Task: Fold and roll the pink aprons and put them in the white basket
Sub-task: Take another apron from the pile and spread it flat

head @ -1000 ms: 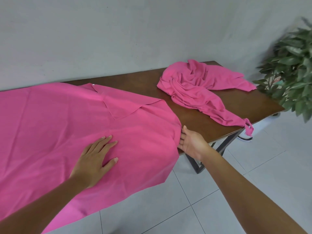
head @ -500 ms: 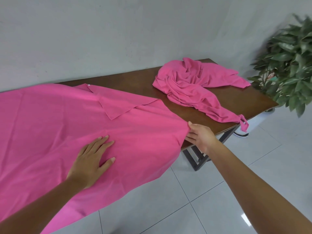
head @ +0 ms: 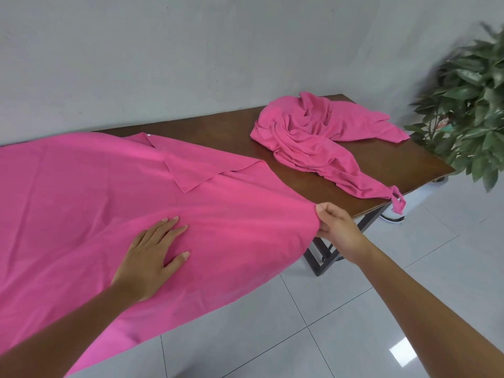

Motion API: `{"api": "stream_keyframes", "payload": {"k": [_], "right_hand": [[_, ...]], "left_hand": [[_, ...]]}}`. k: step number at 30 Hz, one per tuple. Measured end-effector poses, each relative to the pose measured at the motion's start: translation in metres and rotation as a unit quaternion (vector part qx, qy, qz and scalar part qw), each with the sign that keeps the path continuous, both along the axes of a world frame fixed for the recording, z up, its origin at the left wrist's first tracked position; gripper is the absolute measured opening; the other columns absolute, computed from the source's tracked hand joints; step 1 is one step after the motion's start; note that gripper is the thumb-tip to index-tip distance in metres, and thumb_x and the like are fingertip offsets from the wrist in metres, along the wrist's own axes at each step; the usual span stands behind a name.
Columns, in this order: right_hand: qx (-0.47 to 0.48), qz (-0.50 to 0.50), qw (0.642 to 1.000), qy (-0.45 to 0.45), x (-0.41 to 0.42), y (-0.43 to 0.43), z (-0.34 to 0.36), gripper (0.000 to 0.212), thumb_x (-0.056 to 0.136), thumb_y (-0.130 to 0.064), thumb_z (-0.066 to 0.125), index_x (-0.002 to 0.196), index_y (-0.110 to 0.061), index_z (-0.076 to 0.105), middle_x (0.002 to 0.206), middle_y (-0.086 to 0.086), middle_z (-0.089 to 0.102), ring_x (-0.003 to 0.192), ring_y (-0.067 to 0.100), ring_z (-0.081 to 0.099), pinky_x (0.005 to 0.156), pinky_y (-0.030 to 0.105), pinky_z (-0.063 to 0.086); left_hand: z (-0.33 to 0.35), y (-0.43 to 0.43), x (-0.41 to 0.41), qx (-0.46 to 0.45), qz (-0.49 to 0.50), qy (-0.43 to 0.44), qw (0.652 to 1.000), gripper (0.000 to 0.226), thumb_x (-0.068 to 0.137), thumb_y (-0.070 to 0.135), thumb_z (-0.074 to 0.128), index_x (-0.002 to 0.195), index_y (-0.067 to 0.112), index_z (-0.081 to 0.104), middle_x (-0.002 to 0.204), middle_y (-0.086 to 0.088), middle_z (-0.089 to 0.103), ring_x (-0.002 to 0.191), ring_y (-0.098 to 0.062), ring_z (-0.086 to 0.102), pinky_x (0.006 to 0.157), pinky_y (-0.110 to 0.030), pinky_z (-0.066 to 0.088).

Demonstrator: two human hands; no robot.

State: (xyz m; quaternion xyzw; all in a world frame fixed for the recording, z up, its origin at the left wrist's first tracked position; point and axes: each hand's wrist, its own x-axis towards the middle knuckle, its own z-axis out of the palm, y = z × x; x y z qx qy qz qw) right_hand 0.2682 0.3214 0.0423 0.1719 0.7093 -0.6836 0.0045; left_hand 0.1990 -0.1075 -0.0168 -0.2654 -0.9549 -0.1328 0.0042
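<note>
A large pink apron (head: 90,192) lies spread over the left part of the brown table (head: 313,184), with its near edge hanging over the front. My left hand (head: 152,255) rests flat on the apron, fingers straight. My right hand (head: 335,227) pinches the apron's right edge and holds it taut, raised just above the table's front edge. A second pink apron (head: 313,137) lies crumpled at the far right of the table, one knotted strap dangling over the front edge. No white basket is in view.
A leafy potted plant (head: 471,110) stands by the table's right end. A grey wall runs behind the table. Dark metal table legs (head: 321,257) and a white tiled floor (head: 341,309) show below.
My right hand took hold of the apron's right edge and pulled it rightward and up, stretching the cloth taut. My left hand stayed pressed flat on the apron.
</note>
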Motion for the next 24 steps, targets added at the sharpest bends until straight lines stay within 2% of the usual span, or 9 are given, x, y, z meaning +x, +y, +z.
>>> {"api": "stream_keyframes", "payload": {"k": [2, 4, 7, 9, 12, 14, 17, 20, 24], "right_hand": [[0.068, -0.005, 0.998, 0.015, 0.003, -0.001, -0.003, 0.027, 0.108, -0.031, 0.045, 0.088, -0.013, 0.051, 0.070, -0.006, 0.046, 0.066, 0.011, 0.048, 0.072, 0.030, 0.051], [0.182, 0.011, 0.983, 0.031, 0.003, -0.001, 0.000, 0.027, 0.107, -0.032, 0.046, 0.088, -0.014, 0.051, 0.075, -0.006, 0.046, 0.067, 0.007, 0.043, 0.067, 0.020, 0.041], [0.336, 0.048, 0.940, 0.026, 0.002, 0.006, 0.006, 0.023, 0.106, -0.033, 0.046, 0.089, -0.018, 0.051, 0.077, -0.006, 0.052, 0.067, 0.008, 0.045, 0.064, 0.025, 0.039], [0.392, 0.070, 0.917, 0.005, 0.001, 0.012, 0.008, 0.023, 0.106, -0.035, 0.045, 0.090, -0.021, 0.051, 0.079, -0.003, 0.059, 0.071, 0.012, 0.052, 0.067, 0.030, 0.044], [0.401, 0.098, 0.910, -0.045, 0.001, 0.018, 0.008, 0.032, 0.107, -0.038, 0.041, 0.085, -0.017, 0.051, 0.077, 0.000, 0.058, 0.074, 0.019, 0.054, 0.070, 0.035, 0.045], [0.359, 0.112, 0.923, -0.082, 0.005, 0.019, 0.006, 0.047, 0.106, -0.047, 0.038, 0.075, -0.013, 0.049, 0.072, 0.001, 0.056, 0.071, 0.019, 0.052, 0.070, 0.034, 0.042], [0.309, 0.131, 0.932, -0.133, 0.015, 0.023, -0.005, 0.061, 0.102, -0.058, 0.038, 0.068, -0.011, 0.057, 0.072, 0.003, 0.065, 0.070, 0.015, 0.058, 0.073, 0.030, 0.044], [0.314, 0.128, 0.932, -0.133, 0.020, 0.029, -0.016, 0.051, 0.099, -0.055, 0.051, 0.070, -0.014, 0.062, 0.070, -0.004, 0.067, 0.071, 0.020, 0.063, 0.071, 0.032, 0.047], [0.376, 0.090, 0.918, -0.090, 0.013, 0.028, -0.011, 0.039, 0.100, -0.045, 0.055, 0.074, -0.017, 0.064, 0.069, -0.008, 0.068, 0.072, 0.013, 0.064, 0.067, 0.030, 0.047]], "left_hand": [[-0.001, 0.000, 0.000, 0.000, 0.000, 0.000, 1.000, 0.072, 0.095, 0.073, 0.022, 0.158, 0.037, 0.029, 0.166, 0.015, 0.019, 0.154, -0.008, 0.013, 0.125, -0.040, 0.016], [0.000, 0.000, 0.000, 0.000, -0.001, 0.000, 1.000, 0.073, 0.095, 0.073, 0.022, 0.158, 0.037, 0.029, 0.166, 0.016, 0.019, 0.154, -0.008, 0.013, 0.126, -0.039, 0.015], [0.001, 0.000, 0.001, -0.002, 0.000, 0.001, 1.000, 0.073, 0.095, 0.073, 0.022, 0.157, 0.036, 0.030, 0.166, 0.015, 0.019, 0.154, -0.009, 0.014, 0.125, -0.038, 0.016], [0.002, -0.001, 0.001, 0.000, 0.001, 0.000, 1.000, 0.072, 0.095, 0.072, 0.023, 0.157, 0.036, 0.031, 0.166, 0.014, 0.021, 0.154, -0.010, 0.016, 0.125, -0.038, 0.016], [0.002, 0.000, 0.001, 0.003, 0.000, -0.003, 1.000, 0.073, 0.094, 0.072, 0.023, 0.157, 0.036, 0.031, 0.166, 0.015, 0.021, 0.154, -0.010, 0.016, 0.125, -0.039, 0.017], [0.002, 0.001, 0.001, 0.003, -0.002, -0.002, 1.000, 0.073, 0.095, 0.072, 0.023, 0.157, 0.036, 0.031, 0.166, 0.014, 0.021, 0.154, -0.010, 0.016, 0.125, -0.039, 0.016], [0.003, 0.001, 0.001, 0.003, -0.002, -0.004, 1.000, 0.073, 0.095, 0.072, 0.023, 0.157, 0.035, 0.031, 0.166, 0.014, 0.020, 0.154, -0.011, 0.015, 0.125, -0.038, 0.014], [0.003, 0.002, 0.001, 0.001, -0.005, 0.001, 1.000, 0.071, 0.095, 0.070, 0.025, 0.157, 0.034, 0.032, 0.166, 0.012, 0.022, 0.154, -0.012, 0.017, 0.124, -0.036, 0.012], [0.000, 0.001, -0.001, 0.003, -0.015, 0.002, 1.000, 0.070, 0.096, 0.068, 0.028, 0.156, 0.033, 0.035, 0.165, 0.010, 0.025, 0.153, -0.015, 0.020, 0.122, -0.034, 0.011]]}}
